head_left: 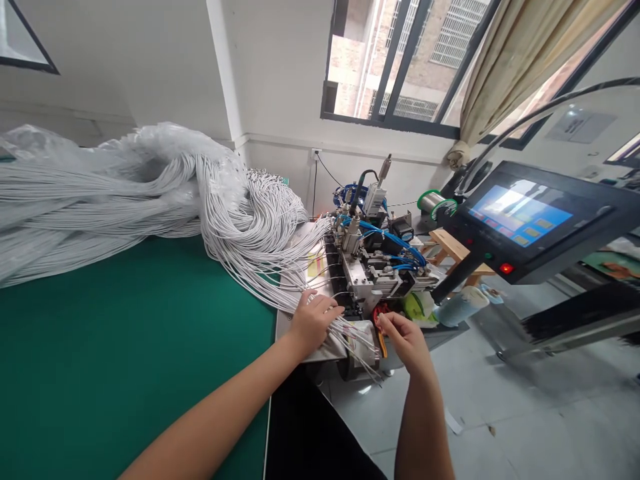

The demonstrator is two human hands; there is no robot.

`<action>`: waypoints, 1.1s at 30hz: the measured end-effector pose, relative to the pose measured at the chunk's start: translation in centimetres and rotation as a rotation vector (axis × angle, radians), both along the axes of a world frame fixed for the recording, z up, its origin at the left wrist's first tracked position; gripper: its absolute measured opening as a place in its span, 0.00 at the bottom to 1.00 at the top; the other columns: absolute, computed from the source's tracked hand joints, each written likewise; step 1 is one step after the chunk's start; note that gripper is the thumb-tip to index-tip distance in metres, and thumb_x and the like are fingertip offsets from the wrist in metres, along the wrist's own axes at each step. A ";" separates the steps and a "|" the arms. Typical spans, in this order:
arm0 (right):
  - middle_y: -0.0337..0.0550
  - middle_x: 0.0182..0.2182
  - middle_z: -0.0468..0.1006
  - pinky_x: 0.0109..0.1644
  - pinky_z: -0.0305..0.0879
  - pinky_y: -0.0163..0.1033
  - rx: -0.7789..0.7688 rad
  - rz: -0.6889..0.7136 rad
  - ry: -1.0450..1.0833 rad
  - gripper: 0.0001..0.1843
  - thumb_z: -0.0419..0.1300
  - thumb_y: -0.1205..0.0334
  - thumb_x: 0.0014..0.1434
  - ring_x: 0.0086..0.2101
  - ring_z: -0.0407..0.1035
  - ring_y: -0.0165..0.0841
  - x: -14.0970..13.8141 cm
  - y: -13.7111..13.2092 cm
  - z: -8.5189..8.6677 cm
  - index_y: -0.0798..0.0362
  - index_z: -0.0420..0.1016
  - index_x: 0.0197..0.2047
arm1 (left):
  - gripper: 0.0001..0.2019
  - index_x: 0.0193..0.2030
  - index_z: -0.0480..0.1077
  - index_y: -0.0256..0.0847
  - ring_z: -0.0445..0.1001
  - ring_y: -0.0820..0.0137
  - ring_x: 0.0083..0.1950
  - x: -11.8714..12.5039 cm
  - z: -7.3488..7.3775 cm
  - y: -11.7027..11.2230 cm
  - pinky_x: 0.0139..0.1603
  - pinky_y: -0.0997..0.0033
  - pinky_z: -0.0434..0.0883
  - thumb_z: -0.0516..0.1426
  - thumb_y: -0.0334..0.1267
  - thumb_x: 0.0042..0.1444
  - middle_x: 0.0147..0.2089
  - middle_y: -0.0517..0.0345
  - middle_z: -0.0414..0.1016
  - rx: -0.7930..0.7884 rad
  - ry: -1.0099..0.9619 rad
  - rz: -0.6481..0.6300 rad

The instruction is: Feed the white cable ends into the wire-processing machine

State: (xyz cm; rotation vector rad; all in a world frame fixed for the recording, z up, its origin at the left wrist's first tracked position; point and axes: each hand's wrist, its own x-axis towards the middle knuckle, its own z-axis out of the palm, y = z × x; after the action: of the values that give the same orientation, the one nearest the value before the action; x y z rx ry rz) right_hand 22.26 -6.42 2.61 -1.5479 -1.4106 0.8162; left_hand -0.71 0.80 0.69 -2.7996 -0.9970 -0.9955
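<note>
My left hand point(313, 319) rests with curled fingers on a fan of thin white cables point(350, 333) at the front of a small metal machine point(373, 267). My right hand point(404, 337) is pinched shut on the ends of the same white cables, close to a red part at the machine's front. The cables run back to a big heap of white cable bundles point(150, 187) lying on the green table point(125, 347).
A touch-screen control panel point(525, 217) with a red lit button stands on an arm at the right. Blue air hoses and a green wire spool point(431, 200) sit on the machine. A window and a curtain are behind. Grey floor lies below right.
</note>
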 end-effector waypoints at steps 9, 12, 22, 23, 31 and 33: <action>0.46 0.31 0.78 0.34 0.66 0.37 -0.054 0.140 -0.013 0.17 0.60 0.48 0.57 0.31 0.70 0.37 -0.5 -0.8 1.3 0.54 0.78 0.38 | 0.21 0.49 0.71 0.42 0.72 0.69 0.40 -0.1 0.1 0.2 0.52 0.60 0.57 0.50 0.23 0.50 0.40 0.56 0.76 0.008 -0.005 -0.042; 0.45 0.29 0.78 0.30 0.64 0.37 -0.062 0.121 -0.015 0.17 0.63 0.48 0.54 0.28 0.69 0.35 -0.9 -0.3 0.9 0.54 0.78 0.38 | 0.22 0.50 0.71 0.42 0.72 0.69 0.41 -0.2 -0.1 0.2 0.51 0.60 0.57 0.50 0.23 0.50 0.41 0.56 0.76 -0.002 0.015 -0.052; 0.47 0.30 0.78 0.31 0.63 0.37 0.103 -0.154 0.089 0.18 0.64 0.47 0.52 0.30 0.69 0.36 -2.2 1.9 -0.6 0.55 0.78 0.34 | 0.19 0.48 0.71 0.41 0.73 0.68 0.41 -0.1 0.5 0.0 0.49 0.63 0.61 0.49 0.24 0.52 0.41 0.55 0.77 -0.004 -0.077 -0.019; 0.46 0.29 0.78 0.31 0.62 0.37 0.103 -0.164 0.110 0.18 0.64 0.47 0.52 0.29 0.69 0.36 -2.3 2.1 -0.7 0.55 0.77 0.34 | 0.17 0.45 0.72 0.41 0.73 0.69 0.40 -0.1 0.5 0.0 0.48 0.63 0.62 0.49 0.25 0.52 0.38 0.56 0.77 -0.004 -0.077 -0.031; 0.38 0.22 0.71 0.25 0.54 0.34 0.053 -0.036 0.282 0.17 0.66 0.47 0.49 0.22 0.59 0.28 -2.8 2.9 -0.9 0.54 0.74 0.28 | 0.15 0.41 0.71 0.40 0.71 0.70 0.36 0.0 0.2 0.2 0.47 0.65 0.63 0.46 0.24 0.55 0.33 0.57 0.74 0.033 0.035 -0.124; 0.37 0.22 0.69 0.24 0.53 0.34 0.051 -0.017 0.283 0.17 0.66 0.47 0.50 0.22 0.59 0.28 -2.6 2.9 -0.9 0.54 0.73 0.28 | 0.15 0.42 0.71 0.40 0.71 0.70 0.37 0.0 0.1 0.2 0.48 0.64 0.62 0.47 0.24 0.54 0.33 0.57 0.74 0.036 0.055 -0.123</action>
State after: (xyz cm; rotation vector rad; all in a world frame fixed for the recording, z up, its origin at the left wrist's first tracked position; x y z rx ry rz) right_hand 19.63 -3.48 1.72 -1.3447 -1.2009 0.9406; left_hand -0.71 1.04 0.74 -2.8713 -0.8018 -0.9321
